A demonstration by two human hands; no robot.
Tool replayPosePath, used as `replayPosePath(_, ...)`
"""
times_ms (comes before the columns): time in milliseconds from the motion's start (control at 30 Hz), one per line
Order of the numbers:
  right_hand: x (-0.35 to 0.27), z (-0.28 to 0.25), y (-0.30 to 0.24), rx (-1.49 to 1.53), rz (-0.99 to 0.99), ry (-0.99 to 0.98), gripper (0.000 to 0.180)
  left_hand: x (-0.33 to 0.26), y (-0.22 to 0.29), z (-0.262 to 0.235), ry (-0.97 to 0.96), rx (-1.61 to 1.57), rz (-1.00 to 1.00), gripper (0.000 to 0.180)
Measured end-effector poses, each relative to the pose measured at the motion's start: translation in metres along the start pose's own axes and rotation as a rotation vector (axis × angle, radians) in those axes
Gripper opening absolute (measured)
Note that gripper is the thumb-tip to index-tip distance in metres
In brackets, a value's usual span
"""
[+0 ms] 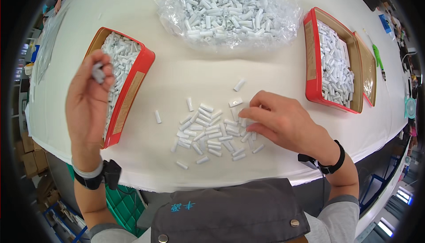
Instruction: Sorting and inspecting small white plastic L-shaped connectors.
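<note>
Over the left edge of a red tin box (pixel 141 66) full of small white tubes, my left hand (pixel 88 92) is raised with its fingers curled round a few white plastic tubes (pixel 98 73). My right hand (pixel 283 121) reaches down at the right side of a loose pile of white tubes (pixel 208 130) on the table. Its thumb and fingers are bent together around a white tube (pixel 243 121), partly hidden by the fingers. Most tubes in the pile lie flat in mixed directions; a few lie apart from it.
A clear plastic bag (pixel 230 12) heaped with white tubes lies at the far middle. Another red tin (pixel 314 57) of tubes stands at the right, with a lid (pixel 366 74) beside it. Beyond lies a green-handled tool (pixel 377 57). The pale-covered table (pixel 177 83) has a curved-looking front edge.
</note>
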State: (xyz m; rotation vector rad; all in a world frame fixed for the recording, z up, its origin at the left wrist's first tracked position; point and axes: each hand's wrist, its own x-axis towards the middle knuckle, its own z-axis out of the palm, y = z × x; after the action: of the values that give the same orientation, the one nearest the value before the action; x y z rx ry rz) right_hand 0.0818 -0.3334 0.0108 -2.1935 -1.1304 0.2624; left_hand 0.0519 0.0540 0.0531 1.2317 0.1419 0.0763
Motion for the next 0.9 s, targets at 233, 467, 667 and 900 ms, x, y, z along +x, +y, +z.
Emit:
replayPosePath(233, -0.009, 0.005, 0.006, -0.107, -0.032, -0.089, 0.016, 0.001, 0.019, -0.113, 0.337, 0.123, 0.084, 0.036)
replayPosePath(467, -0.020, -0.004, 0.011, -0.009, 0.170, 0.027, 0.011, -0.013, -0.003, -0.058, 0.376, 0.730, 0.213, 0.032)
replayPosePath(667, -0.017, -0.002, -0.001, -0.063, 0.161, 0.182, 0.015, -0.046, -0.031, 0.041, -0.361, 1.284, 0.616, 0.023)
replayPosePath(900, -0.011, 0.012, -0.003, -0.092, 0.073, 0.056, 0.019, -0.064, -0.080, 0.085, -1.017, 1.370, 0.529, 0.053)
